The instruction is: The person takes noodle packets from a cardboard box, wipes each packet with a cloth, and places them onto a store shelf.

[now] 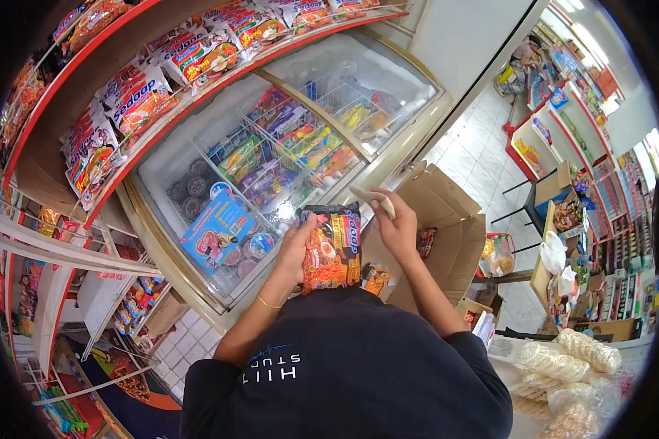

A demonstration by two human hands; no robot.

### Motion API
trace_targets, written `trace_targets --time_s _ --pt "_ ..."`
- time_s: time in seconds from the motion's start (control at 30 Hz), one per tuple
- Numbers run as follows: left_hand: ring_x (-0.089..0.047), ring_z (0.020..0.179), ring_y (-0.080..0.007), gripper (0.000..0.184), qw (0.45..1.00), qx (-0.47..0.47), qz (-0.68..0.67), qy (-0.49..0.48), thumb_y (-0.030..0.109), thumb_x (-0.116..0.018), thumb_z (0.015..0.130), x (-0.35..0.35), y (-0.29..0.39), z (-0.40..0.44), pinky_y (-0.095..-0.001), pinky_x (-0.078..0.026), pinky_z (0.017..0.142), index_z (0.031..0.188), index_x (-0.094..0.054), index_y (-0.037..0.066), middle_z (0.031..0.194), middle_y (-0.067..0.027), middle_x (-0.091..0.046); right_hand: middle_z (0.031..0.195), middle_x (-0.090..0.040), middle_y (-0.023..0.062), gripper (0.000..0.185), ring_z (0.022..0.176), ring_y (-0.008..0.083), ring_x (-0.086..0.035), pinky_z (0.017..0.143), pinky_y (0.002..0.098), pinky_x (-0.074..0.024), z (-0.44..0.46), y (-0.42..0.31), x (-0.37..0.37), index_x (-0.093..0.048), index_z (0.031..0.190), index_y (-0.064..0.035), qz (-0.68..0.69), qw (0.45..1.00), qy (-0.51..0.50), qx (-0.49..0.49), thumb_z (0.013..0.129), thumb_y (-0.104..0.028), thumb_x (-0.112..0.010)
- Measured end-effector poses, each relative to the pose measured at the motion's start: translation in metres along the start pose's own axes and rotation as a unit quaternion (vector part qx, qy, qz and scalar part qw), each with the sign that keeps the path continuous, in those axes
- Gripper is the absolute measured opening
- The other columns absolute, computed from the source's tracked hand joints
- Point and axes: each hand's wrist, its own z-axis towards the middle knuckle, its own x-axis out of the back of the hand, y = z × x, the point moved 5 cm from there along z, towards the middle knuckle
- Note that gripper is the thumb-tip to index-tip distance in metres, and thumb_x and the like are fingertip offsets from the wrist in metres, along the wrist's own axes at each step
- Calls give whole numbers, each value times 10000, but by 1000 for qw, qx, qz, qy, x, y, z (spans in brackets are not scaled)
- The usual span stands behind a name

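My left hand [294, 254] is closed around the side of an instant noodle packet [334, 249], black and orange with a picture of noodles and egg. The packet is held upright in front of my chest. In my right hand [399, 228] is a folded beige cloth [374, 200], pinched between thumb and fingers, just right of the packet and apart from it. Below and beyond that hand stands an open cardboard box [454, 227] with a few packets inside. Part of the box's inside is hidden by my arm and shirt.
A glass-topped freezer [410, 157] with ice cream in baskets is in front of me. Above it runs a red-edged shelf [285, 38] lined with noodle packets. Wire racks stand at left. Bagged dry goods [564, 362] lie at right; a person [527, 58] is far back.
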Motion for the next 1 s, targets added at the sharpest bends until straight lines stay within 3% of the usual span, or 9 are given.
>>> trace_targets --time_s 0.07,0.17,0.23,0.5,0.6,0.67,0.77,0.83,1.0 --pt "-618 698 -196 264 1000 13 -4 -2 242 -510 870 19 -9 12 -333 -529 590 980 -496 2 840 -100 -593 1176 -531 56 382 1077 231 -498 928 536 -279 -12 -45 -3 -541 1088 -157 -121 976 87 162 715 -96 -598" --pt "-617 749 -204 259 1000 28 -2 2 260 -437 894 30 -17 25 -334 -530 618 987 -502 26 903 -111 -596 1345 -354 22 638 1209 273 -362 962 585 -212 -28 -71 -54 -413 1255 -287 -260 935 -117 211 670 -269 -665" --pt "-603 768 -202 249 996 32 -74 42 245 -403 898 23 -9 25 -337 -524 643 996 -507 41 947 -106 -585 1344 -357 0 659 1199 269 -373 963 585 -211 -33 -70 -63 -423 1248 -299 -281 928 -97 225 642 -308 -683" --pt "-543 949 -278 476 987 -49 -150 3 455 -345 890 25 22 25 -444 -438 824 1075 -510 49 1043 -117 -568 1235 -492 -2 431 1170 269 -413 988 519 -233 -61 -28 -42 -565 1093 -249 -232 905 7 356 671 -268 -649" --pt "-586 863 -277 497 989 -32 -117 -88 480 -356 877 31 31 29 -426 -487 735 1053 -524 47 1001 -132 -589 1138 -555 53 336 1055 256 -510 932 444 -346 -55 11 -26 -560 1075 -141 -41 969 62 237 767 -267 -607" --pt "-607 803 -279 499 994 -8 -75 -80 494 -381 864 21 31 24 -408 -511 675 1006 -535 41 932 -140 -609 1012 -589 82 291 924 196 -562 829 336 -433 -53 51 -21 -535 1063 -44 410 883 149 -174 869 -260 -511" --pt "-611 802 -262 478 995 30 -56 -82 464 -383 879 -4 12 18 -388 -509 711 972 -537 22 947 -142 -605 979 -570 62 323 870 136 -546 772 287 -449 -39 32 -32 -475 1123 -21 575 797 54 -177 885 -239 -493" --pt "-609 787 -234 440 996 40 -47 -67 437 -401 885 -8 5 24 -365 -505 708 948 -535 22 917 -122 -606 1012 -567 62 385 909 139 -543 801 299 -448 -35 14 -46 -456 1136 -22 508 853 -52 -112 829 -216 -583" --pt "-521 876 -164 371 928 -289 228 57 270 -518 870 -8 37 21 -301 -449 750 1130 -426 21 959 -91 -509 996 -575 49 451 883 130 -552 804 281 -441 -31 -19 -42 -453 1145 -8 534 836 -22 -128 747 -69 -657"
